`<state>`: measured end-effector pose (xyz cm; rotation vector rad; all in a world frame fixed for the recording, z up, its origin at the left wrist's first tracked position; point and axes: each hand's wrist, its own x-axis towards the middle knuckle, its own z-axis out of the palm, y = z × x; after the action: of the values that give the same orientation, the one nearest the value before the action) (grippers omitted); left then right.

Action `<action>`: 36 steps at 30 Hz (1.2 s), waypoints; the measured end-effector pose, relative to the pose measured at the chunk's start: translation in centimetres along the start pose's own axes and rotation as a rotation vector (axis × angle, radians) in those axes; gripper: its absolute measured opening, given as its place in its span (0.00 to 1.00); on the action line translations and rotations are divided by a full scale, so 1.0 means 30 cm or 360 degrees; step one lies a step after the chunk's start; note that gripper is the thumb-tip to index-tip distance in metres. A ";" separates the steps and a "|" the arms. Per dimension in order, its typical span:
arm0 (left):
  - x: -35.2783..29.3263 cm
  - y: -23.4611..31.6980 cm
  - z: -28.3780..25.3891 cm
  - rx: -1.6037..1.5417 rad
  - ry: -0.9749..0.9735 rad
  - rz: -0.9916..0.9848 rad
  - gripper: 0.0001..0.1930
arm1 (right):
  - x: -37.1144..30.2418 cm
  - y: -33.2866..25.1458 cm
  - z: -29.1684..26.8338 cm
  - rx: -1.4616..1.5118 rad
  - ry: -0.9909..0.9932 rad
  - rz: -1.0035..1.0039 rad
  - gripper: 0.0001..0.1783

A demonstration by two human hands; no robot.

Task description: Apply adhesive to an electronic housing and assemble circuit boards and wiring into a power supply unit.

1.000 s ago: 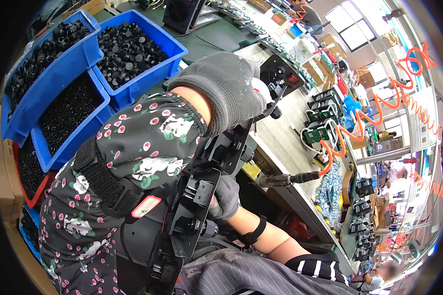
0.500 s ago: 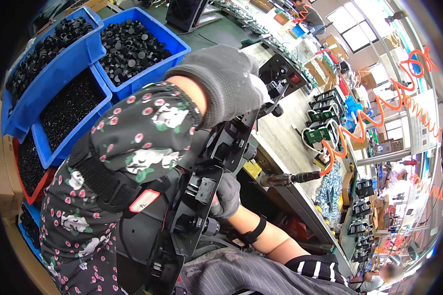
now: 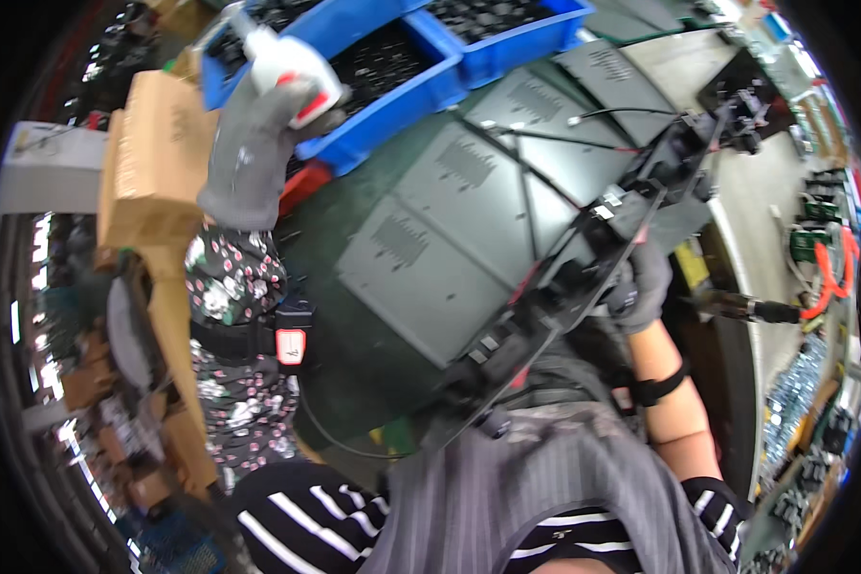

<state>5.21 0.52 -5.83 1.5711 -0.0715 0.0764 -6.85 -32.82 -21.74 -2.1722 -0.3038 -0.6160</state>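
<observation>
My left hand (image 3: 268, 143), in a grey glove, is raised on the left near the blue bins. Its fingers are closed around a white bottle-shaped thing (image 3: 301, 72) with red marks and a narrow tip pointing up and left. In front of me a long black frame (image 3: 584, 253) with several fitted black parts and wires lies diagonally. On its right side my right hand (image 3: 646, 287), also gloved in grey, grips it from beneath; part of the fingers is hidden behind the frame.
Grey slotted panels (image 3: 450, 220) lie on the dark green table (image 3: 354, 335). Blue bins (image 3: 392, 124) of small black parts stand at the back, with a cardboard box (image 3: 158, 158) to their left. At the right are an air screwdriver (image 3: 737, 306) and its orange coiled hose (image 3: 832, 277).
My left hand has moved from the frame's far end out to the left with the white thing. My right hand stays on the frame. The view has turned, showing more panels.
</observation>
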 end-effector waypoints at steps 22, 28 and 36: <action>-0.321 -0.237 -0.408 0.1858 0.1054 -0.0352 0.25 | 0.007 -0.052 -0.014 -0.0106 -0.0064 -0.0111 0.07; -0.309 -0.225 -0.368 0.1885 0.1027 -0.0632 0.30 | 0.007 -0.054 -0.023 -0.0086 -0.0064 -0.0115 0.07; -0.560 -0.125 -0.221 0.1057 0.1068 0.0008 0.34 | 0.051 -0.060 -0.164 0.0182 -0.0007 -0.0071 0.07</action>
<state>-11.18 7.10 -11.15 2.1229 0.5252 0.6819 -7.88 -35.56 -17.14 -2.0621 -0.3819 -0.6040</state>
